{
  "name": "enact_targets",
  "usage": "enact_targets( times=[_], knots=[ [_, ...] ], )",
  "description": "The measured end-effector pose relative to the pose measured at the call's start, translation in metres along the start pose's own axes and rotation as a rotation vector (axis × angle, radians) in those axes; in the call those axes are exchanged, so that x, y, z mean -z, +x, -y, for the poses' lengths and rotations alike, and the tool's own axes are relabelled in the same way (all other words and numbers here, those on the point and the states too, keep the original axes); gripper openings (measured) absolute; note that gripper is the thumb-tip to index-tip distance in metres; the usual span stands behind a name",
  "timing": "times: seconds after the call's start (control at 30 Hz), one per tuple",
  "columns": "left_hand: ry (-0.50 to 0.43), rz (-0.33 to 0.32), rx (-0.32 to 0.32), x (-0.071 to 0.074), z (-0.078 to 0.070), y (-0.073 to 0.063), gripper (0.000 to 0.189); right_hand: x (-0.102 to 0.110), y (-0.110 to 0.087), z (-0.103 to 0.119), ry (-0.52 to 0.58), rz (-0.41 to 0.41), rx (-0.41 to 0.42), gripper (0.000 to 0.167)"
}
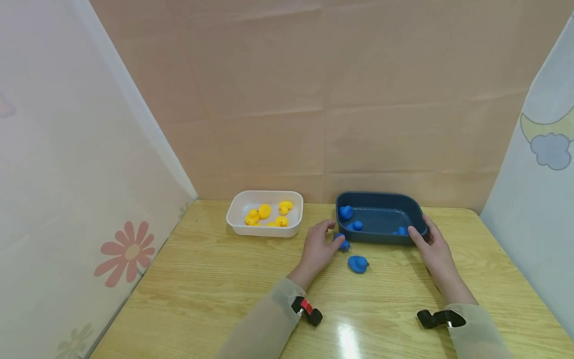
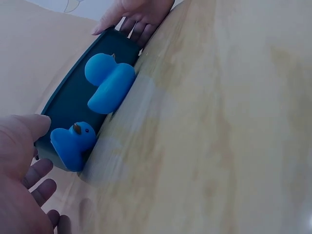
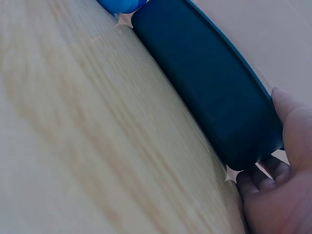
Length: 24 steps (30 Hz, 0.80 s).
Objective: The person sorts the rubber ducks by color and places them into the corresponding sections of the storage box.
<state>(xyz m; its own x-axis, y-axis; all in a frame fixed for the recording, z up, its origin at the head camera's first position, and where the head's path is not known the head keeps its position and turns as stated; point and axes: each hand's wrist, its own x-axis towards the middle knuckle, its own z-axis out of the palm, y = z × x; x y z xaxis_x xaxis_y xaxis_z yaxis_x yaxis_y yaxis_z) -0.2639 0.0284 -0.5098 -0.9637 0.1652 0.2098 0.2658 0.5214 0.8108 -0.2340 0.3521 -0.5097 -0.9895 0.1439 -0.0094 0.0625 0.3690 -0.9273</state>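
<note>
A dark blue tray [image 1: 381,238] stands toward the back right, with several blue ducks [image 1: 345,212] inside. The right hand [image 1: 437,249] grips its right end, thumb over the rim and fingers bent against the outer wall. Beside the tray's left end is the left hand [image 1: 319,248], its fingers loosely spread and its thumb [image 2: 36,125] overlapping the tray's end in the left wrist view. A small blue duck [image 2: 73,146] sits in front of the tray's left corner, close to that thumb. Nearer the person, another blue duck [image 1: 358,264] lies on the table.
To the left, a white tray [image 1: 264,231] holds several yellow ducks [image 1: 264,211]. Both trays stand on a wood-grain table [image 1: 215,279] in front of a tan backdrop [image 1: 269,99]. Patterned white panels [image 1: 58,199] border the left and right sides.
</note>
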Motion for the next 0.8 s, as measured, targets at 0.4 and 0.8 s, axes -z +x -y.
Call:
enact_targets(
  times=[0.4, 0.8],
  knots=[
    [0.084, 0.066, -0.012, -0.0029, 0.0062, -0.0043, 0.052, 0.0002, -0.0002, -0.0011, -0.010, 0.003, -0.002, 0.093],
    [0.121, 0.098, -0.040, -0.0009, 0.0098, -0.0039, 0.054, -0.0001, 0.0004, -0.0003, -0.002, -0.001, -0.002, 0.093]
  ],
)
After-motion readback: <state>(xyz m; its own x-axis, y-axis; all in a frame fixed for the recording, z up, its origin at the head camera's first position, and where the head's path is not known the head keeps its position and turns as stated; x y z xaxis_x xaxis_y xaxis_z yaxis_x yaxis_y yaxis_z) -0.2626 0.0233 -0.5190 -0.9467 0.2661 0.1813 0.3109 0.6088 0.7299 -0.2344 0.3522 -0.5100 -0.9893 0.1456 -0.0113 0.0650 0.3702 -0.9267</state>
